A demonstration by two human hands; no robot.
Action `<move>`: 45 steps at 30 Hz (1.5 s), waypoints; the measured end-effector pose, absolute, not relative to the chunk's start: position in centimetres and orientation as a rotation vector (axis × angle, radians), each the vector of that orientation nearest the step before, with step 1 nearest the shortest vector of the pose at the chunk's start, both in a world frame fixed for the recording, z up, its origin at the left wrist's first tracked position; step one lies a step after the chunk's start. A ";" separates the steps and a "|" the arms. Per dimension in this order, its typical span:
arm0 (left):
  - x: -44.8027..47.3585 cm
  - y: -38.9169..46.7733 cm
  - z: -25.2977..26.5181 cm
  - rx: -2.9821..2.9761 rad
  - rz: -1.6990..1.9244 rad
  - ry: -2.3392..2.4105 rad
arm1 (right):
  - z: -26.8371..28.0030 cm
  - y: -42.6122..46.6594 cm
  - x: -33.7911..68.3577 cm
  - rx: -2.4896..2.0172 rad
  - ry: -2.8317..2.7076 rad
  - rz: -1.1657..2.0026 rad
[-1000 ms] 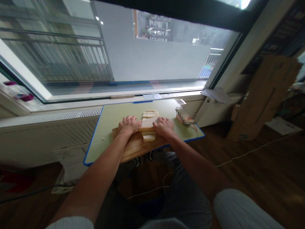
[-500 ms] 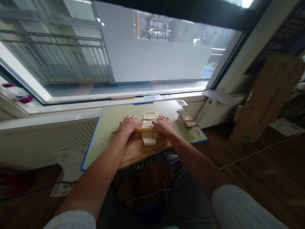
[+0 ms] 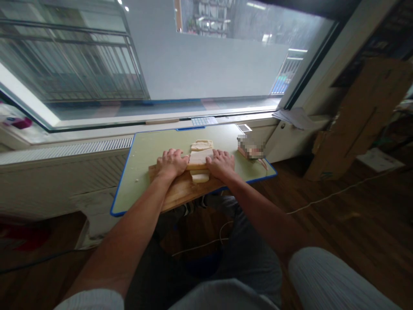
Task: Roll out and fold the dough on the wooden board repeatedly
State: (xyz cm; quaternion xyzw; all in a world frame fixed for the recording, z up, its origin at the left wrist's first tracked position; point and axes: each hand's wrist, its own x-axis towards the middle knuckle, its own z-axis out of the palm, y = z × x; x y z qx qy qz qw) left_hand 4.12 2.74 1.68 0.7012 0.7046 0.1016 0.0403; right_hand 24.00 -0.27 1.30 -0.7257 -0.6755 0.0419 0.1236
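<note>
A light wooden rolling pin (image 3: 197, 166) lies crosswise over a long, flat strip of pale dough (image 3: 201, 156). My left hand (image 3: 172, 162) is closed over the pin's left part and my right hand (image 3: 222, 163) over its right part. Beneath the dough is a wooden board (image 3: 180, 189), partly covered by my hands and forearms. The dough's near end shows on my side of the pin. Its far end looks uneven and folded.
The board rests on a pale green table (image 3: 142, 150) with a blue edge, below a large window. A partly blurred-out item (image 3: 251, 148) sits at the table's right. A cardboard sheet (image 3: 358, 120) stands further right, and a white cable (image 3: 322, 198) crosses the floor.
The rolling pin has moved slightly toward me over the dough, with both hands still on it. My view has tipped down a little, so the scene sits higher.
</note>
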 end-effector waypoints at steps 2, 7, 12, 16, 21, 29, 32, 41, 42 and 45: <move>4.1 1.9 1.6 2.163 0.316 2.162 | 1.3 -1.3 23.8 -2.104 -1.976 0.086; 4.0 1.5 1.4 2.173 0.316 2.153 | 1.2 -2.2 23.8 -2.085 -1.990 0.046; 4.1 3.9 1.6 2.121 0.312 2.139 | 1.4 0.5 24.2 -2.110 -1.998 0.138; 4.2 6.8 1.7 2.119 0.376 2.162 | 1.8 3.7 24.5 -2.125 -1.974 0.280; 4.5 9.7 2.0 2.154 0.409 2.165 | 2.3 6.5 24.6 -2.159 -1.921 0.349; 4.4 8.8 2.1 2.160 0.332 2.137 | 2.0 5.5 24.5 -2.133 -1.923 0.300; 4.2 7.3 1.7 2.130 0.305 2.148 | 1.8 3.5 24.3 -2.123 -1.945 0.259; 4.2 0.7 1.6 2.184 0.303 2.194 | 1.2 -2.7 23.5 -2.065 -1.982 0.046; 4.2 0.4 1.7 2.189 0.294 2.193 | 1.2 -2.9 23.5 -2.056 -1.981 0.043; 4.2 0.7 1.7 2.176 0.272 2.196 | 1.2 -2.7 23.5 -2.060 -1.985 0.056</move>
